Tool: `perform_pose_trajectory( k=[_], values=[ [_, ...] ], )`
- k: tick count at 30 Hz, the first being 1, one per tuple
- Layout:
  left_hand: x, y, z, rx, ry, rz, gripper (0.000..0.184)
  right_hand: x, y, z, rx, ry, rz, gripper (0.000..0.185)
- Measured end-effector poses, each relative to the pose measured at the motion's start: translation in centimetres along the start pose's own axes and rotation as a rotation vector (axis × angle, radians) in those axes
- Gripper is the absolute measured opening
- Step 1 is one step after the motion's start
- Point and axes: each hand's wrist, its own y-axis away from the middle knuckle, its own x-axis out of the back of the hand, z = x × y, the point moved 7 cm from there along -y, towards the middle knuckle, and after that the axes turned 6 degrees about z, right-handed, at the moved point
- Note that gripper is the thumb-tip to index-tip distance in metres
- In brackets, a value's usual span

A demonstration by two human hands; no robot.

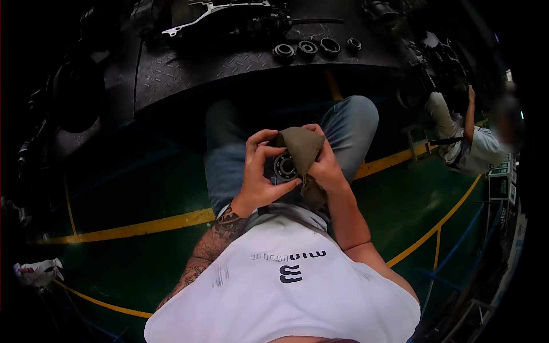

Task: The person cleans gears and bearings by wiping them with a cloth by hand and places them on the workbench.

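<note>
My left hand (258, 175) grips a ball bearing (285, 166) by its outer edge, fingers on the far side and thumb on the near side. The bearing's ring of balls faces up toward me. An olive-brown cloth (302, 146) is bunched in my right hand (327, 162) and drapes over the bearing's right part. A loose end of the cloth hangs below my right hand. Both hands are close together above my lap, between my knees. The cloth hides some of the right fingers.
Ahead is a dark metal workbench (189, 74) with a tread-plate top. Several gears and rings, among them a gear (307, 48), line its near edge beside a larger metal housing (217, 10). A seated co-worker (477, 143) is at the right. Yellow lines mark the green floor (394, 200).
</note>
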Motion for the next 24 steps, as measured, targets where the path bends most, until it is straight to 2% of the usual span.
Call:
perform_pose_trajectory(
  k=[3,6,7,9,13,16,22,24],
  values=[
    [-0.5,-0.1,0.5,-0.003,-0.061,0.046,0.060,0.4,-0.1,-0.7,0.003,0.008,0.039,0.060],
    [-1.2,-1.0,0.3,0.015,-0.103,-0.026,0.060,1.0,0.1,-0.9,0.003,-0.044,0.083,0.061],
    [-2.0,-2.2,0.9,-0.001,-0.083,-0.137,0.063,1.6,0.0,-1.1,0.023,-0.074,0.106,0.061],
    [-2.9,-2.7,0.7,0.010,0.042,-0.236,0.065,1.8,0.1,-0.7,0.020,-0.177,0.114,0.059],
    [-3.0,-3.9,1.4,-0.059,0.139,-0.407,0.066,2.8,1.0,-1.8,0.012,-0.208,0.281,0.056],
    [-3.1,-4.4,1.9,-0.149,0.047,-0.489,0.062,3.2,1.9,-1.5,0.077,-0.239,0.319,0.056],
    [-4.1,-3.6,2.9,-0.118,0.132,-0.436,0.059,3.5,4.6,-2.3,0.154,-0.248,0.395,0.054],
    [-4.4,-3.1,3.2,-0.107,0.159,-0.416,0.059,3.3,5.1,-1.8,0.165,-0.349,0.422,0.053]
  ],
)
